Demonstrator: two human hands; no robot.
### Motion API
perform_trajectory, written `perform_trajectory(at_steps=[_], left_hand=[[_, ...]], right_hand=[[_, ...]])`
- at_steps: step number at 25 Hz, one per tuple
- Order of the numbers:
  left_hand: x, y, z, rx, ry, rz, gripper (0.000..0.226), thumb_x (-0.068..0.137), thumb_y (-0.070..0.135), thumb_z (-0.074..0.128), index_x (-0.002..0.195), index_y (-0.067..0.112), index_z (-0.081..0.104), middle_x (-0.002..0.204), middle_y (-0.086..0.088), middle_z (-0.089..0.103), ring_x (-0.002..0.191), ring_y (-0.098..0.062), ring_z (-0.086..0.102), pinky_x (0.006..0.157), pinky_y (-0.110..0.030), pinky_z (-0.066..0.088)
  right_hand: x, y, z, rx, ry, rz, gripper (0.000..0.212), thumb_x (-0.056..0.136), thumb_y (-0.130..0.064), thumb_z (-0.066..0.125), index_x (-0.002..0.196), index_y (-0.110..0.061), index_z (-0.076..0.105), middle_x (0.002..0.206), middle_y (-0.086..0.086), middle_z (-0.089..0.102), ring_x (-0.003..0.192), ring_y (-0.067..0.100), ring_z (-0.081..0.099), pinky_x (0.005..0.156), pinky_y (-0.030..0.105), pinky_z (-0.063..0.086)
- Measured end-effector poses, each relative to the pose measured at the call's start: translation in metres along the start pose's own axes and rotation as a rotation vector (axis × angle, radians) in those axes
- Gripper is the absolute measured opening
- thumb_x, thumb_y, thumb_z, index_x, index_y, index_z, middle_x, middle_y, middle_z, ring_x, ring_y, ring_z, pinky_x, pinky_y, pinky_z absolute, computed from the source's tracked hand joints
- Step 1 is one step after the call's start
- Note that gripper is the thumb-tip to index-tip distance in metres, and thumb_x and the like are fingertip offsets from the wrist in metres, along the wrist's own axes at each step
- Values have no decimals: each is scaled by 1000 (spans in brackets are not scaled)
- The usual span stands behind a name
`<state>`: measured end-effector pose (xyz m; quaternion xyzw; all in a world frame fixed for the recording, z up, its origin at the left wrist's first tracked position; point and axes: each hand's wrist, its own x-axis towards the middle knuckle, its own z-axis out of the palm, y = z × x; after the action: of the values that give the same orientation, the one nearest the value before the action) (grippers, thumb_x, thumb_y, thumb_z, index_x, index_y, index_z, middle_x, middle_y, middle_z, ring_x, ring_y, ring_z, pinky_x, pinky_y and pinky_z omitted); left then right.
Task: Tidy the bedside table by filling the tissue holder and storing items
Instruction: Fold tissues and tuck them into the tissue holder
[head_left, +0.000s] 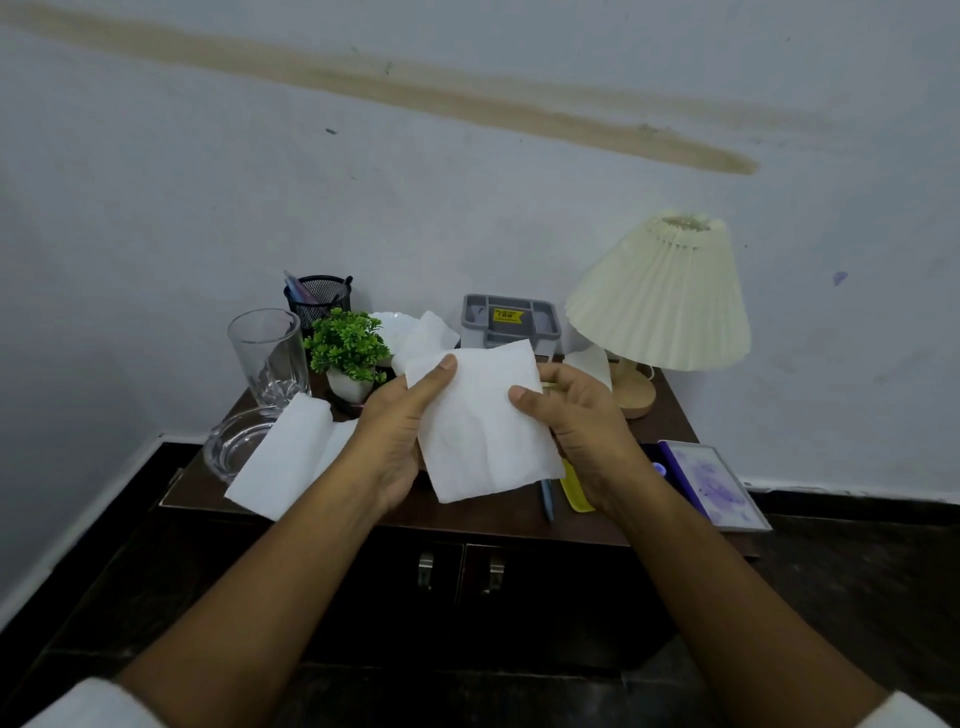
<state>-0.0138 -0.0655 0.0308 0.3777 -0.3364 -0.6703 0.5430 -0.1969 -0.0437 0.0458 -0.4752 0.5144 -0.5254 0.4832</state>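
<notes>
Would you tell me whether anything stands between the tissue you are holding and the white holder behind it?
Nothing visible does. The left hand and right hand hold the tissue just before the white holder; the potted plant stands left of that path.

This is a corner of a bedroom in a home. A small dark wooden table (670, 421) with two cupboard doors and metal handles (426, 570) stands against a painted wall (467, 208) marked by a long brownish stain. On it stand a bedside lamp (660, 296) with a pleated cream shade and wooden base, a little potted plant (347, 340), a drinking glass (267, 353), a mesh pen pot (322, 299), a grey organiser (511, 319) and a small framed picture (714, 483). The floor (857, 571) is dark, with a white skirting.
</notes>
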Motion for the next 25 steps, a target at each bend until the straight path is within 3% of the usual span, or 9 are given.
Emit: perform_trajectory(at_steps=[2, 5, 7, 9, 11, 13, 16, 19, 25], left_hand=[[-7, -1, 5, 16, -71, -36, 33, 91, 20, 70, 121, 7, 69, 115, -9, 76, 107, -25, 73, 85, -38, 60], [-12, 2, 15, 112, -14, 37, 31, 88, 13, 75, 117, 7, 71, 109, -8, 78, 102, -27, 74, 79, -39, 61], [-12, 7, 21, 126, 14, 68, 32, 86, 19, 78, 116, 8, 71, 107, -8, 78, 101, -29, 74, 80, -43, 61], [-18, 12, 27, 110, -4, 56, 35, 87, 24, 77, 117, 9, 71, 107, -8, 78, 100, -27, 75, 78, -41, 61], [-25, 12, 31, 105, -67, 3, 35, 86, 21, 77, 119, 9, 70, 107, -8, 78, 97, -26, 75, 70, -35, 61], [-30, 10, 31, 157, -100, -10, 34, 85, 10, 76, 119, 8, 69, 104, -8, 78, 89, -24, 75, 56, -26, 57], [-26, 10, 25, 200, -55, 25, 39, 82, 12, 80, 119, 11, 70, 108, -7, 78, 101, -28, 73, 70, -37, 61], [-16, 11, 24, 229, -12, 38, 35, 83, 19, 81, 116, 12, 71, 105, -6, 79, 98, -26, 75, 70, -39, 61], [21, 6, 25, 262, -21, -34, 39, 78, 10, 83, 116, 9, 71, 108, -8, 78, 104, -28, 73, 84, -44, 61]], right_hand=[[-7, 1, -5, 6, 64, -34, 16, 93, -17, 71, 109, -14, 70, 99, -1, 79, 94, 19, 74, 78, 33, 62], [-16, 2, -10, 125, 44, 32, 24, 92, -20, 72, 115, -16, 67, 104, 3, 78, 95, 22, 76, 77, 38, 63], [-19, -1, -13, 146, 0, 104, 26, 91, -15, 73, 116, -17, 65, 104, 5, 78, 93, 24, 76, 78, 42, 63], [-19, -3, -15, 149, 0, 109, 14, 92, -11, 71, 105, -13, 69, 99, 6, 79, 92, 26, 75, 81, 43, 62], [-17, -4, -16, 177, 72, 91, 4, 94, -15, 69, 90, -13, 70, 92, 4, 78, 91, 25, 72, 82, 44, 61], [-17, -5, -16, 244, 106, 98, 10, 95, -23, 69, 94, -13, 71, 98, 5, 78, 100, 30, 71, 88, 52, 60], [-20, -5, -13, 350, -26, 145, 36, 92, -26, 72, 122, -7, 68, 117, 13, 75, 112, 35, 70, 93, 57, 57], [-14, -5, -5, 290, -117, 205, 46, 83, -13, 79, 126, -6, 65, 121, 16, 73, 113, 36, 69, 95, 57, 57], [16, 2, -10, 111, 132, 22, 40, 86, -2, 74, 122, -15, 61, 110, 6, 72, 99, 24, 70, 79, 39, 62]])
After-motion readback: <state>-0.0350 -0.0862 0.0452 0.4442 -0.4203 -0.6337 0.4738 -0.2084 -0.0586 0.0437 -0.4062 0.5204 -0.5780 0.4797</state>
